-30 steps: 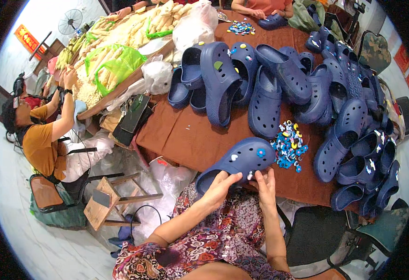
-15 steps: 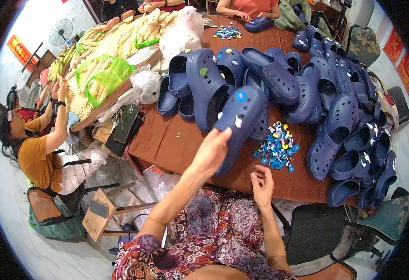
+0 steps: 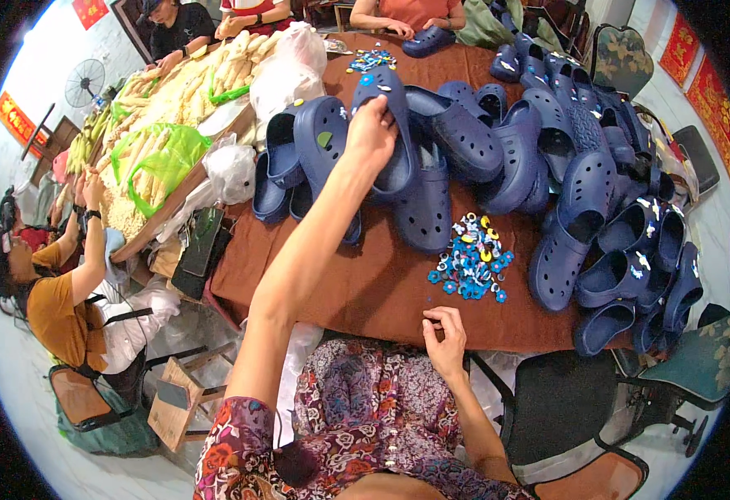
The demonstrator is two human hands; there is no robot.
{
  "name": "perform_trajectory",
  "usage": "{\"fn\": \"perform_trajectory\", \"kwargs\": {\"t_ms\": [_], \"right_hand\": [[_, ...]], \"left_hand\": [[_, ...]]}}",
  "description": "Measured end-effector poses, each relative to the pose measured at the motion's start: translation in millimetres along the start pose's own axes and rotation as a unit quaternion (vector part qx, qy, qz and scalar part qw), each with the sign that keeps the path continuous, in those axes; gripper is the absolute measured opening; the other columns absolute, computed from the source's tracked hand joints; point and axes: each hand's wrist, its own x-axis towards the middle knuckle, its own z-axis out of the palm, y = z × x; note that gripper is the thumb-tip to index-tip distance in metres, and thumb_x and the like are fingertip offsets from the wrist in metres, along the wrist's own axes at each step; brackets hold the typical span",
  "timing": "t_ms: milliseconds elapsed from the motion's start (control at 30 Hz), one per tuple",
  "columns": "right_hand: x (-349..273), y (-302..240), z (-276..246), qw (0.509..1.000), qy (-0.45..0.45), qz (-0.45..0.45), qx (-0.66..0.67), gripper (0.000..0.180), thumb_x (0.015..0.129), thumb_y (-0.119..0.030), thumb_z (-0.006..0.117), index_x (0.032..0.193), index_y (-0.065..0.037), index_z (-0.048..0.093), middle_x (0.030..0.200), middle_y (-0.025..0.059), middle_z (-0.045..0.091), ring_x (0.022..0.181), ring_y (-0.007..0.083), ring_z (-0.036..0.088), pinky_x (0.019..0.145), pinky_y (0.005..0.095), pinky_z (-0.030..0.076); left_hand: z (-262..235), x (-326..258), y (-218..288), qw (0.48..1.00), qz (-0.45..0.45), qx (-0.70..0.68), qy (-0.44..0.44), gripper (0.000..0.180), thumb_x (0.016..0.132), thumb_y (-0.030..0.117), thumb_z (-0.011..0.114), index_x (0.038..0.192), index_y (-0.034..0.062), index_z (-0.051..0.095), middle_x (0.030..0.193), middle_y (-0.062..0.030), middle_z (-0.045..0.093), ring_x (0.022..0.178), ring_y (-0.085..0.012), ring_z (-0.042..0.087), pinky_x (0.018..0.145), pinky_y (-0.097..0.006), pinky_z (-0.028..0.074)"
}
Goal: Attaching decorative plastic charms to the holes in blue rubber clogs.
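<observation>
My left hand point(image 3: 371, 133) reaches far over the table, its fingers closed on a navy clog point(image 3: 394, 179) that bears a blue flower charm and a white one. That clog is among the pile of other clogs, beside one with a green charm point(image 3: 317, 133). Directly on the near side lies another navy clog point(image 3: 424, 212), toe toward me. At the table's front edge my right hand point(image 3: 446, 340) is empty, fingers loosely bent and apart from the thumb. Just beyond it lies a heap of small blue, white and yellow shoe charms point(image 3: 471, 258).
More clogs point(image 3: 577, 225) are stacked along the right of the brown-covered table point(image 3: 323, 292). A second charm heap point(image 3: 372, 60) lies at the far side, near a person holding a clog point(image 3: 428, 42). At left, people handle pale cobs point(image 3: 240, 67); a black chair point(image 3: 561, 408) stands at lower right.
My left hand has carried the clog away from me, from above the near tabletop to the clog pile. My right hand stays near the table edge. The whole view has shifted slightly.
</observation>
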Motion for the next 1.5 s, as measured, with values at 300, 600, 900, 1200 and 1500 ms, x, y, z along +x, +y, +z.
{"fn": "perform_trajectory", "kwargs": {"t_ms": [300,600,900,1200,1500], "right_hand": [[-0.2,3.9,4.2,0.998,0.020,-0.034,-0.048,0.009,0.084,-0.004,0.065,0.093,-0.005,0.065,0.096,0.0102,0.060,0.089,0.0275,0.061,0.074,0.0365,0.051],[-0.9,7.3,6.8,0.994,0.035,-0.066,-0.078,0.011,0.081,-0.003,0.065,0.092,-0.005,0.065,0.095,0.0107,0.060,0.090,0.0299,0.061,0.078,0.0389,0.049],[-0.4,6.6,6.2,0.992,0.041,-0.083,-0.084,0.013,0.081,-0.002,0.065,0.093,-0.006,0.065,0.095,0.0107,0.060,0.091,0.0302,0.060,0.080,0.0394,0.049],[-2.1,17.0,10.9,0.980,0.056,-0.149,-0.120,0.017,0.079,0.000,0.065,0.094,-0.005,0.063,0.093,0.0104,0.058,0.086,0.0306,0.059,0.075,0.0395,0.051],[-1.9,17.6,12.3,0.973,0.070,-0.167,-0.143,0.020,0.074,0.003,0.066,0.092,-0.006,0.065,0.093,0.0096,0.060,0.083,0.0283,0.061,0.072,0.0375,0.052]], "left_hand": [[-9.2,43.3,-18.4,0.891,0.036,0.447,0.073,0.032,0.083,0.017,0.067,0.105,-0.0040,0.058,0.092,-0.0107,0.061,0.076,-0.0195,0.057,0.067,-0.030,0.045],[-12.9,48.2,-35.2,0.754,0.124,0.645,0.020,0.052,0.079,0.024,0.069,0.116,-0.0095,0.055,0.107,-0.0226,0.064,0.099,-0.0307,0.061,0.089,-0.037,0.046],[5.1,30.0,-34.2,0.570,0.227,0.789,-0.033,0.052,0.073,0.019,0.070,0.110,-0.0096,0.048,0.107,-0.0305,0.055,0.104,-0.0444,0.056,0.092,-0.047,0.047],[40.4,26.8,-57.4,0.486,0.316,0.808,-0.102,0.051,0.078,0.026,0.070,0.114,-0.0046,0.052,0.106,-0.0261,0.056,0.102,-0.0424,0.056,0.087,-0.047,0.048],[33.3,52.2,-75.6,0.502,0.224,0.831,-0.083,0.046,0.086,0.042,0.062,0.098,-0.0023,0.062,0.099,-0.0253,0.064,0.095,-0.0426,0.063,0.083,-0.050,0.051]]}}
